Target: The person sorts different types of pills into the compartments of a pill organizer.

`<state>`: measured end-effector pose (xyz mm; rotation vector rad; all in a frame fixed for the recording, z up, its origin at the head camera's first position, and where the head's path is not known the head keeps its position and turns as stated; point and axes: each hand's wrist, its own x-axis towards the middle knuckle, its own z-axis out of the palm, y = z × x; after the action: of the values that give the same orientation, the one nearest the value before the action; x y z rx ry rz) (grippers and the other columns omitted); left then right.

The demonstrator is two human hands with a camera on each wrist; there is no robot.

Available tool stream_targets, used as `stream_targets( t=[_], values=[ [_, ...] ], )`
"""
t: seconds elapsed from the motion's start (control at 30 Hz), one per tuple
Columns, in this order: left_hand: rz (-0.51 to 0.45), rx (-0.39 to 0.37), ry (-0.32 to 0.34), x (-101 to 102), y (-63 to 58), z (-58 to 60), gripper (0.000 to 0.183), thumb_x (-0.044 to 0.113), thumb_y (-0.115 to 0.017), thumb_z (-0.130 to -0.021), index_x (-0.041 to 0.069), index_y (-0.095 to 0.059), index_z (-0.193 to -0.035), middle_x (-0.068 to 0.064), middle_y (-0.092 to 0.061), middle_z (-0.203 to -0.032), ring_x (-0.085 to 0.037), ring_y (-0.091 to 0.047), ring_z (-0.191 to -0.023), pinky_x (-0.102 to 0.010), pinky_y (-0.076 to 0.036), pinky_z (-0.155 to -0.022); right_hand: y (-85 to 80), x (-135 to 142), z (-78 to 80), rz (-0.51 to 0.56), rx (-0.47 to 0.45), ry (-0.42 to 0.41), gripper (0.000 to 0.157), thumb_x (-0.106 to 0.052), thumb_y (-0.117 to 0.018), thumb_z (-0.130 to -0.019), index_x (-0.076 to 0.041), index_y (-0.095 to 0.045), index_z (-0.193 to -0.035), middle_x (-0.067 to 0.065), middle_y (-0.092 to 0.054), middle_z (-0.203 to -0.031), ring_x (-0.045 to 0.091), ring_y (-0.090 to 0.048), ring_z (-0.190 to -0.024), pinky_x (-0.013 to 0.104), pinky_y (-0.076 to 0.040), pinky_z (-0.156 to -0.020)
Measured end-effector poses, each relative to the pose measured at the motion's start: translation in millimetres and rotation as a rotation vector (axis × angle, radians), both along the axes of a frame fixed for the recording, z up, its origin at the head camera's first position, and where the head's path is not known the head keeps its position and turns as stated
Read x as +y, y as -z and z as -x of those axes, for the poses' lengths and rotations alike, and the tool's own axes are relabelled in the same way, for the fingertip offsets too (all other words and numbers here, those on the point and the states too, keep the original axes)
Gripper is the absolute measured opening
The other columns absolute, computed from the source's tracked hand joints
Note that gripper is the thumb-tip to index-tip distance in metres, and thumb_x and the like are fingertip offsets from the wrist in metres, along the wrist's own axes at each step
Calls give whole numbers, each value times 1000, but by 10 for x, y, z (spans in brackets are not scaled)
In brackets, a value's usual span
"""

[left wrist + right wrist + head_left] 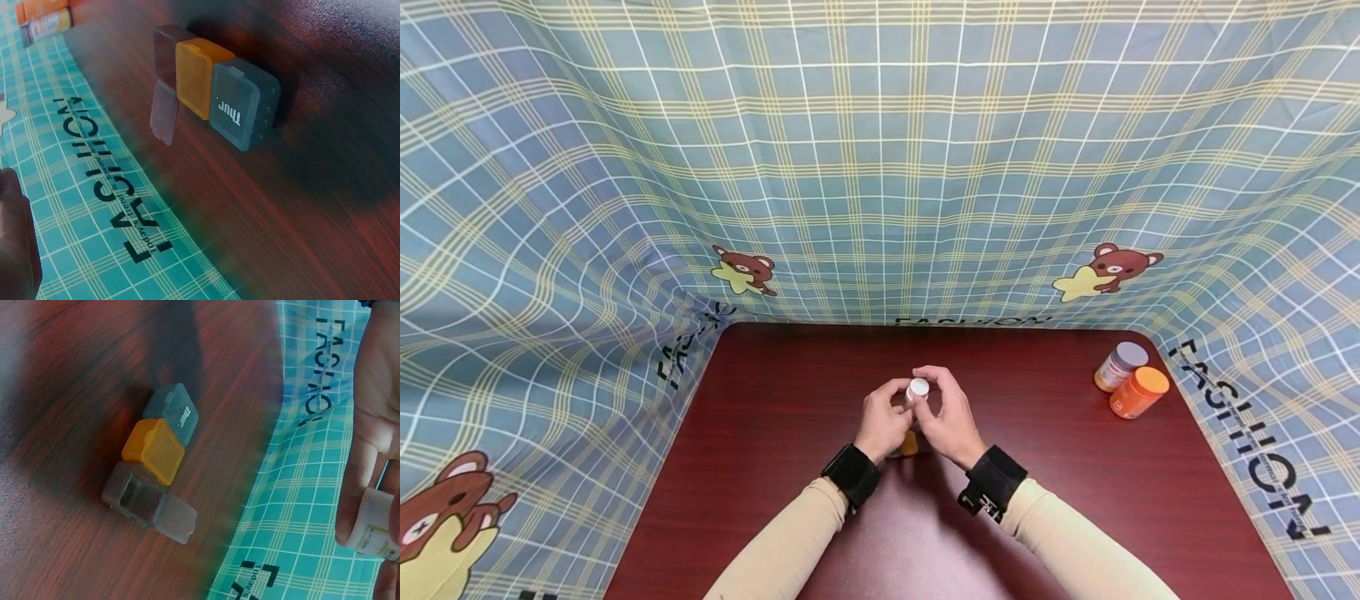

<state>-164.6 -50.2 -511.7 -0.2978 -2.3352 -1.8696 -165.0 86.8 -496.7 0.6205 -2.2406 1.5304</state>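
Over the middle of the table, both hands are at a small white pill bottle [917, 388], its round white top facing up. My left hand [882, 422] grips it from the left side. From the right, my right hand [951, 421] curls its thumb and forefinger about it. A printed label shows on the bottle [373, 528] in the right wrist view, with fingers around it. Below stands a row of pill box compartments: a grey-green one [240, 106] marked "Thur.", an orange one [199, 78] in the middle, and a clear purplish one [134, 490] with its lid flipped open.
At the table's right rear stand an orange jar [1140, 393] and, close beside it, a jar with a greyish lid [1122, 367]. Checked cloth [880, 167] hangs behind the dark red table [775, 400] and along its sides.
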Motion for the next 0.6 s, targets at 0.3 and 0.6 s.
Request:
stream_targets(
  t=[0.3,0.6],
  values=[
    [33,-3,-11,1,-1,-18,32,-9,-67,-77,1,-66,-107,-12,-68,-102,-15,-68,-85,-22,-55,-63,17,-13,28,-37,-71,148,50,-20,-81,-74,-11,-53,-114,2,-52,-97,16,-53,-88,30,-44,-74],
    [3,23,28,27,-142,-77,33,-16,-65,-76,-9,-63,-108,-24,-64,-104,-33,-67,-88,-34,-57,-68,22,-38,-23,10,-3,74,35,0,-65,-78,-7,-57,-111,4,-60,-103,19,-58,-91,30,-45,-77]
  ],
)
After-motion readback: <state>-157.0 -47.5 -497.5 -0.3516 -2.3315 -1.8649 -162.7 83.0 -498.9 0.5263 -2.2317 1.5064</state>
